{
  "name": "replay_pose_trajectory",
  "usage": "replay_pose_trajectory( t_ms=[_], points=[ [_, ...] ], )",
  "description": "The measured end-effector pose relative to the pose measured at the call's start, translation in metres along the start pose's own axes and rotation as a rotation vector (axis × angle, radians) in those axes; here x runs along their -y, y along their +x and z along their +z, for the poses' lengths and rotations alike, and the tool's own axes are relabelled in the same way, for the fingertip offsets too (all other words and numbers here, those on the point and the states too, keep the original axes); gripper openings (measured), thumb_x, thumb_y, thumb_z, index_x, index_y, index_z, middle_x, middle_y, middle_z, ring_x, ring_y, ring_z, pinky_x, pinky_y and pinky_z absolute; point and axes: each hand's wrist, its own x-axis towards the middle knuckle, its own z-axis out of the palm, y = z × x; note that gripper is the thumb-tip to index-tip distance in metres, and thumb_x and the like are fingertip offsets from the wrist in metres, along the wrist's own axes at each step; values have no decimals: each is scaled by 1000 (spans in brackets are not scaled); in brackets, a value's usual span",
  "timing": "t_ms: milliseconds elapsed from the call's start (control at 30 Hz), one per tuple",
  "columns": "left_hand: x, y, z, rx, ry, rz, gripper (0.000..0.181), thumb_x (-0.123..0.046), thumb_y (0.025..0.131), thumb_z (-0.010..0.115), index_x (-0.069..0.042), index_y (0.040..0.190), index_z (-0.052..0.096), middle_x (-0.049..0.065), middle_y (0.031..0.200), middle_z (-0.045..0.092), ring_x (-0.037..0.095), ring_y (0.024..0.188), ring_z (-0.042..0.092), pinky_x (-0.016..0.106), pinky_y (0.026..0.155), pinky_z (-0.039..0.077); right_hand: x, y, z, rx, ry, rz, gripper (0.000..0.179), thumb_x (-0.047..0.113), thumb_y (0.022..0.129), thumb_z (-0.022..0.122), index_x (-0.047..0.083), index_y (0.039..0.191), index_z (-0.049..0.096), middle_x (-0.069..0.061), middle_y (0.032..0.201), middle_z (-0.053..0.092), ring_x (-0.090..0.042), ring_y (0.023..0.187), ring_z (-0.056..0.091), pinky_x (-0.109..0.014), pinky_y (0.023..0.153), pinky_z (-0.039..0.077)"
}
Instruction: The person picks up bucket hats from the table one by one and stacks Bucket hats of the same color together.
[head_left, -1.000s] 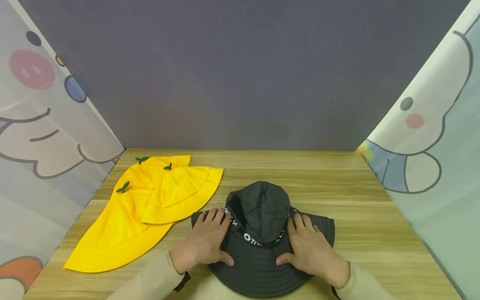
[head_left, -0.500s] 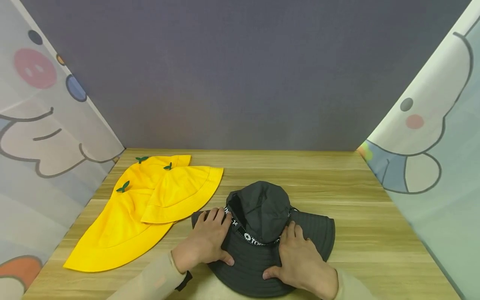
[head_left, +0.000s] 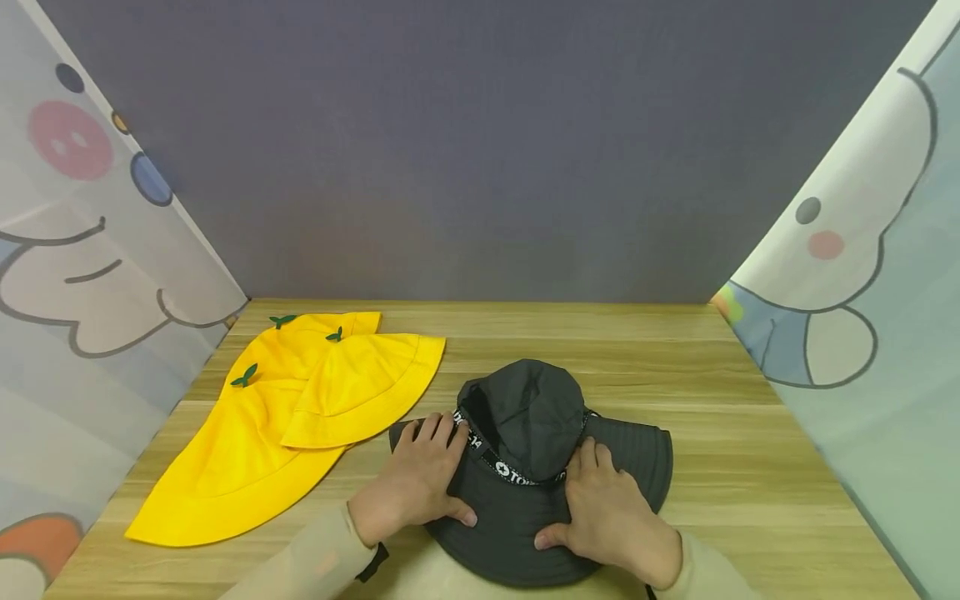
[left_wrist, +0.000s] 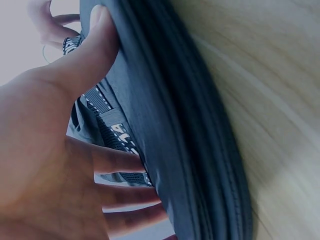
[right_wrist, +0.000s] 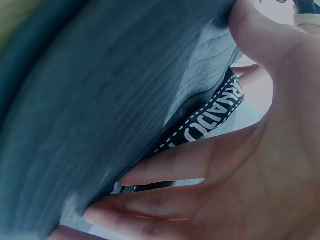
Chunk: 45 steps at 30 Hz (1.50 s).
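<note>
A dark grey bucket hat (head_left: 517, 533) lies on the wooden table, its wide stitched brim spread toward the front and its crown (head_left: 536, 417) folded toward the back. Black ribbon with white lettering (head_left: 513, 473) runs round the base of the crown. My left hand (head_left: 416, 479) rests on the left side of the brim, fingertips at the ribbon, thumb stretched toward the middle. On the right side of the brim lies my right hand (head_left: 607, 512), its fingers extended up to the crown's edge. Both wrist views show straight fingertips against the hat's fabric (left_wrist: 150, 115).
Several yellow hats (head_left: 232, 467) with small green sprouts overlap on the left of the table (head_left: 750, 467). A grey panel (head_left: 480, 167) stands along the back edge, and cartoon-printed sheets (head_left: 847, 292) close off both sides.
My right hand has slid inward over the brim toward the middle, nearer the crown. My left hand stays on the left brim. The hat has barely shifted.
</note>
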Motion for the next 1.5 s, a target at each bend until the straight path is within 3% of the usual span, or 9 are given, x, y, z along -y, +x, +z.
replay_pose_trajectory(
  t_ms=[333,600,833,967,1167,1333,1500],
  points=[
    [3,7,0,-12,-106,-10,111,-73,73,76,-6,154,41,21,156,37,38,142,36,58,111,33,-11,3,-2,15,17,37,127,76,61,80,-22,135,48,-41,141,42,-52,127,44,-63,77,54],
    [11,9,-1,-187,-184,-21,78,-45,89,77,-5,149,48,20,145,51,40,132,48,59,103,42,-18,6,-4,-17,10,33,123,75,60,81,-20,133,51,-37,137,44,-50,124,46,-61,74,54],
    [35,6,-10,-276,-214,-34,53,-35,90,78,-3,130,65,16,125,64,36,114,61,51,91,52,-32,7,-6,-29,42,45,121,76,62,79,-15,135,50,-29,129,47,-45,118,48,-58,68,54],
    [55,5,-12,-304,-252,-60,46,-29,91,77,0,124,67,14,116,68,35,105,65,49,86,55,-44,11,-8,-27,56,58,122,77,63,77,-17,136,49,-28,125,48,-43,114,50,-58,66,54],
    [85,-1,-15,-239,-305,-181,46,-29,95,73,2,128,64,18,121,66,41,111,63,54,87,54,-62,19,-10,-28,63,84,125,78,65,76,-20,137,45,-32,128,48,-49,120,49,-62,73,55],
    [108,-9,-19,-206,-268,-263,48,-28,95,71,5,129,62,24,124,64,45,109,62,59,85,52,-80,27,-13,-2,83,127,131,81,66,73,-22,140,39,-42,141,38,-58,128,41,-70,79,50],
    [127,-17,-20,-185,-286,-325,52,-28,95,71,9,130,59,28,122,62,47,105,61,60,83,52,-100,33,-17,19,89,172,132,82,68,72,-22,141,37,-43,145,34,-60,130,38,-74,80,47]
  ],
)
